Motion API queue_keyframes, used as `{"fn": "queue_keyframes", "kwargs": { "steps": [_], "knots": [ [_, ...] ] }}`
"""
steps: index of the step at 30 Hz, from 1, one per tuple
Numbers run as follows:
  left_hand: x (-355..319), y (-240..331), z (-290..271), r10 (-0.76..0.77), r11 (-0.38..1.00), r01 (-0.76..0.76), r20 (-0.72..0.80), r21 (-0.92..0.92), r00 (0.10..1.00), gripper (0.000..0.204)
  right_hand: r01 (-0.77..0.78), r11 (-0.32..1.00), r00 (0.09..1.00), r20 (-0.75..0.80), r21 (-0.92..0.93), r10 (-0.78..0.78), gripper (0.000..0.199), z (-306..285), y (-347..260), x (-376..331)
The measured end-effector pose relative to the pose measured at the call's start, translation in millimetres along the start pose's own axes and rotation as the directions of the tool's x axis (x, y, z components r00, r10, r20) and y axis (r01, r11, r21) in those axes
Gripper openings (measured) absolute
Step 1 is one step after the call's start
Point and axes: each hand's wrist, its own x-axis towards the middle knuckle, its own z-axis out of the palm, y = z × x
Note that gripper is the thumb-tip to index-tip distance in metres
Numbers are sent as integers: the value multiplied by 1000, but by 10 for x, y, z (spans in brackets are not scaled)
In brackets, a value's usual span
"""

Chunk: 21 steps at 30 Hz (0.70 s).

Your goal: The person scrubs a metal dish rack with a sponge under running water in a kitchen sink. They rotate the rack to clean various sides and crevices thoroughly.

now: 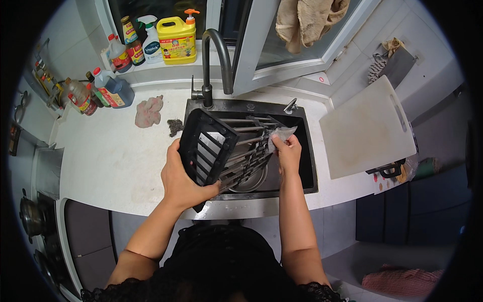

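Black, slotted rack (229, 147) is clamped in my left hand (181, 176); my right hand (288, 152) pinches grey cloth (283, 134) against its opposite end, the sink (312, 173) below both.

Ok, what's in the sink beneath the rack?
Part of a round metal bowl; the black rack over the sink hides the rest, so whether it's empty is unclear.

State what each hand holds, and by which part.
Left hand: black rack, by the near end of its slotted panel. Right hand: grey cloth, by its near side.
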Motion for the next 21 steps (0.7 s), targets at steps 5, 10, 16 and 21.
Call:
{"fn": "queue_keyframes", "kwargs": {
  "steps": [5,10,16,21],
  "knots": [
    [-1,-74,0,-133,991,133,17,-18,991,97,15,1000,993,-114,16,-13,15,-194,334,71],
    [6,-236,-17,-269,960,271,33,-70,963,96,-96,993,995,33,71,94,18,-160,135,-280],
    [34,-145,2,-226,964,229,36,-139,974,95,219,968,975,2,-122,-220,36,-73,373,-233],
    [6,-147,-7,-235,960,238,40,-146,971,96,259,925,958,-49,-278,-283,65,-100,52,-293]
  ]
}}
